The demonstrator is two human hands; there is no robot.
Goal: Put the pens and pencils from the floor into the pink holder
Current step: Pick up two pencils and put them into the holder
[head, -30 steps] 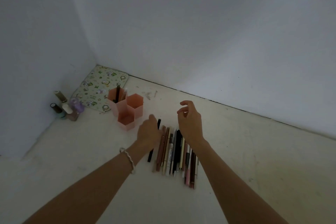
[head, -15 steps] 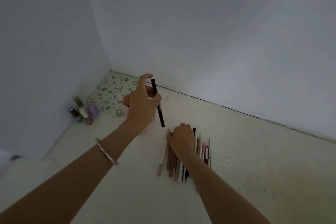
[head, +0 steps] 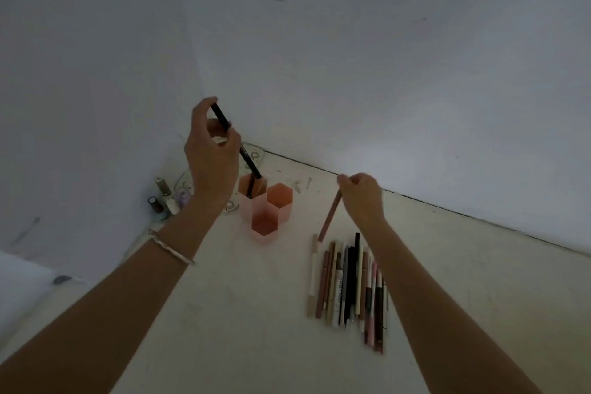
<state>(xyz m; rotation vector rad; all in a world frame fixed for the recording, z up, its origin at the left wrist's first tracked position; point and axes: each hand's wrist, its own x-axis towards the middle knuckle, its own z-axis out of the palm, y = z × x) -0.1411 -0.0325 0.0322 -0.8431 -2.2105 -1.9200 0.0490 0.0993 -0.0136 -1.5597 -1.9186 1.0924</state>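
Note:
The pink holder (head: 271, 217), three joined hexagonal cups, stands on the floor near the corner. My left hand (head: 211, 157) grips a black pen (head: 246, 153) tilted, its lower tip at the rim of the back cup, where a dark pen stands inside. My right hand (head: 363, 198) holds a pink-brown pencil (head: 329, 217) by its top end, slanting down to the left, its tip just above the floor. A row of several pens and pencils (head: 348, 285) lies on the floor below my right hand.
Small bottles (head: 163, 198) cluster in the corner at the left wall. A patterned flat pad (head: 256, 153) lies behind the holder against the back wall. Walls close in at left and back; pale floor stretches to the right and front.
My left hand carried the black pen up over the holder's back cup. My right hand picked a pink-brown pencil from the row and lifted it.

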